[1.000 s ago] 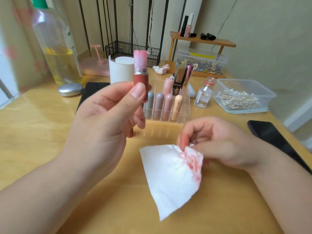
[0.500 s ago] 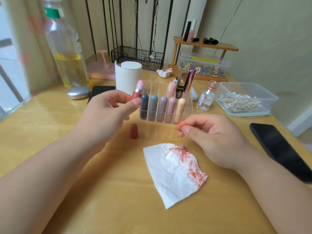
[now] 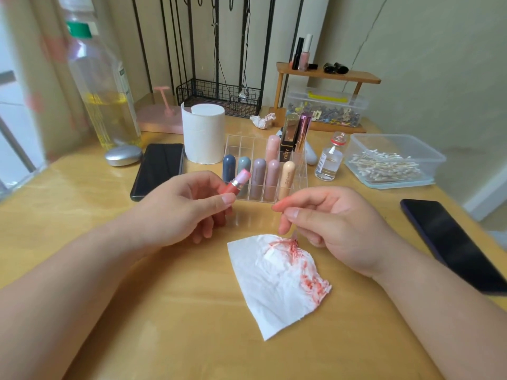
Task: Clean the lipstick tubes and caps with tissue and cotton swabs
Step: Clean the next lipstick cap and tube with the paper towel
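Uncapped lipstick tube [image 3: 238,183], pink bullet and red base, pinched at a tilt between thumb and fingers of left hand [image 3: 186,212], above bench [image 3: 55,204]. Right hand [image 3: 334,229] just beside, fingers loosely curled, nothing plainly held, over red-smeared tissue [image 3: 277,283] lying flat. Behind: clear organizer [image 3: 238,141], five capped tubes [image 3: 259,178] in front row. Plastic tub [image 3: 434,157] holds cotton swabs [image 3: 384,168]. Black box [image 3: 286,156]: gold lettering, not legible.

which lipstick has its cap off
The red lipstick in the left hand: its pink tip is bare, while those standing in the clear organizer all wear caps.
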Motion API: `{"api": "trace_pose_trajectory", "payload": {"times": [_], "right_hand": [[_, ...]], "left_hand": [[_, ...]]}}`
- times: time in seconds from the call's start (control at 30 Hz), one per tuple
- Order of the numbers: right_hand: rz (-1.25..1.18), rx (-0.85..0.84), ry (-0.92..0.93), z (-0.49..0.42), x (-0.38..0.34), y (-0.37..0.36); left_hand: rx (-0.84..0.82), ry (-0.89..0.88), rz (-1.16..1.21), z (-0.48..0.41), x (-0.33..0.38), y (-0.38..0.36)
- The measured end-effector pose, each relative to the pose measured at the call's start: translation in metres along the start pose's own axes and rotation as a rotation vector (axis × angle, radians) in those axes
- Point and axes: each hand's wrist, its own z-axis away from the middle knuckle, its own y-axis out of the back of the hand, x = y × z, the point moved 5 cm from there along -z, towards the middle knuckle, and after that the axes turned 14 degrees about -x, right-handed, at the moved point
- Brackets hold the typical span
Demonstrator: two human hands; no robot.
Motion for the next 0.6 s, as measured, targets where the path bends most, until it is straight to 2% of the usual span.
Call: {"api": "trace_pose_trajectory", "payload": {"times": [0.07,0.13,0.23,0.33,0.43,0.53,0.6], "right_hand": [[0.137,0.040,0.001,0.000,0.001,0.000],[0.239,0.093,0.018,0.000,0.001,-0.002],[0.305,0.163,0.125,0.004,-0.008,-0.009],[0.401,0.210,0.201,0.006,-0.017,-0.017],[0.253,0.257,0.168,0.004,-0.014,-0.017],[-0.038,0.217,0.079,0.000,-0.008,-0.020],[-0.080,0.180,0.056,-0.001,-0.006,-0.021]], "left_hand": [[0.014,-0.037,0.090,0.001,0.001,-0.003],[0.009,-0.104,0.275,0.002,0.006,-0.008],[-0.090,-0.232,0.532,0.005,0.018,-0.024],[-0.176,-0.283,0.646,0.006,0.023,-0.039],[-0.204,-0.273,0.702,0.006,0.024,-0.048],[-0.228,-0.265,0.728,0.007,0.024,-0.051],[-0.218,-0.259,0.719,0.007,0.023,-0.052]]}}
